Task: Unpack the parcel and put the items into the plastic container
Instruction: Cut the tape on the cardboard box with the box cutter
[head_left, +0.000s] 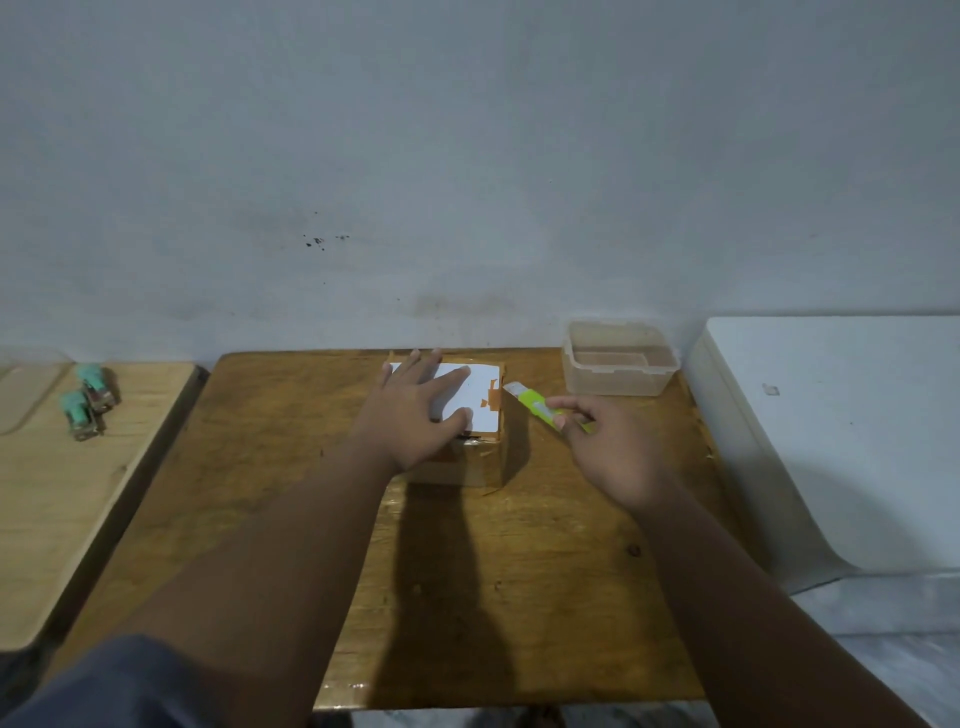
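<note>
A small cardboard parcel (488, 410) with a white label and orange tape stands at the back middle of the wooden table (519, 571). My left hand (415, 410) lies flat on its top, fingers spread, covering the left part of the label. Just right of the parcel a lime-green utility knife (532, 404) points toward the box. My right hand (613, 447) pinches the knife's rear end between thumb and fingers. The clear plastic container (618, 358), lidless and with nothing in it, sits at the table's back right corner.
A white box-like surface (831, 441) stands right of the table. On a lighter wooden board (62, 493) to the left lie two small teal-and-metal parts (88, 400). A grey wall rises right behind the table.
</note>
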